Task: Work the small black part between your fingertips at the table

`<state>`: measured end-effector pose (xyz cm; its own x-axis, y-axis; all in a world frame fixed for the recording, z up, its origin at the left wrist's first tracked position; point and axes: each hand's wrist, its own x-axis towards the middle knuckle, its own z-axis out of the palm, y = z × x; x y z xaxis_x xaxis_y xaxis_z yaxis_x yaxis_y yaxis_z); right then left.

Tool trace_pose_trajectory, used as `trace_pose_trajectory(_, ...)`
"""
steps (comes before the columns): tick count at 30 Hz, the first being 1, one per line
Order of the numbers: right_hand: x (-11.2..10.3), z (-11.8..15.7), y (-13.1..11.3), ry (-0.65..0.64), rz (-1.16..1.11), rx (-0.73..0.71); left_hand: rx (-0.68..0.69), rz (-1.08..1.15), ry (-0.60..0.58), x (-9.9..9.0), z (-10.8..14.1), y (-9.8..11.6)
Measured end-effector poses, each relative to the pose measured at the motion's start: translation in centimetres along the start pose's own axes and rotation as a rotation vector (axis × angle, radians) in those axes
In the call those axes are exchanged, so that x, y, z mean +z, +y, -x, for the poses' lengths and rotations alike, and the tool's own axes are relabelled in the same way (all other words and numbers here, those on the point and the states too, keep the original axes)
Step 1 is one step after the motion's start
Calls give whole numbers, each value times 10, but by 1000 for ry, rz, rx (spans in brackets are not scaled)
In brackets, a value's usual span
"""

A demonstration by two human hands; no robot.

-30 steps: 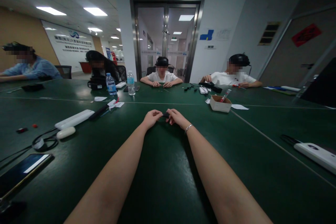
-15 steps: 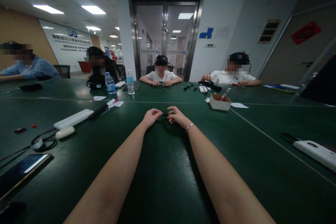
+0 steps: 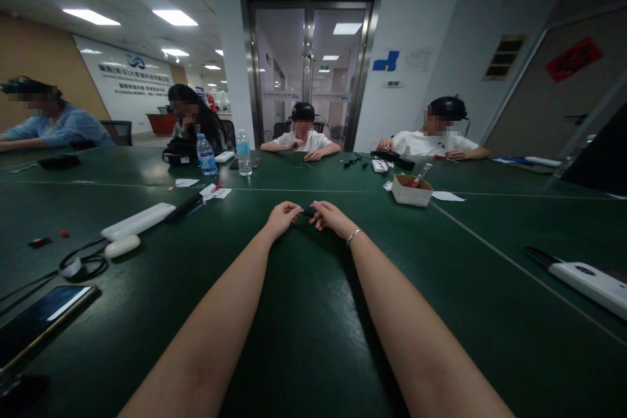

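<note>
Out over the dark green table (image 3: pixel 304 313), both my arms stretch forward and my hands meet around a small black object (image 3: pixel 308 211). My left hand (image 3: pixel 283 219) pinches its left end, where a lighter tip shows between thumb and finger. From the other side, my right hand (image 3: pixel 332 217), with a silver bracelet at the wrist, has thumb and index finger closed on the black part. The object is too small to tell its kind, and fingers hide some of it.
A white power bank-like block (image 3: pixel 138 221), a pale oval case (image 3: pixel 122 247), coiled black cable (image 3: pixel 84 268) and phone (image 3: pixel 46 320) lie left. Two water bottles (image 3: pixel 243 153) stand farther off. A small open box (image 3: pixel 411 191) sits ahead right. Several people sit across the table.
My right fingers have closed down onto the black object; before, the index finger was lifted. My left hand stays put. Across the table, one person has raised a hand toward the chin.
</note>
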<state>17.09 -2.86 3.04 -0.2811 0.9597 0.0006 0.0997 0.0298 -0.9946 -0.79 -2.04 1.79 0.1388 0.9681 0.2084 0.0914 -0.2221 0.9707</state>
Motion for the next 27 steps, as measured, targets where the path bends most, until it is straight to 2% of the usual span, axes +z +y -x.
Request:
trace_pose_trajectory(5, -3, 0, 1, -34, -51, -50, -15, -2, 10, 1, 2, 4)
trace_pose_trajectory(10, -1, -1, -1, -1, 12, 22, 2, -22, -13, 1, 3, 5)
trace_pose_trajectory(15, 0, 1, -1, -9, -25, -39, 1, -39, -8, 1, 2, 1)
trace_pose_trajectory(27, 4, 2, -6, 38, 16, 35, 20, -49, -10, 1, 2, 2)
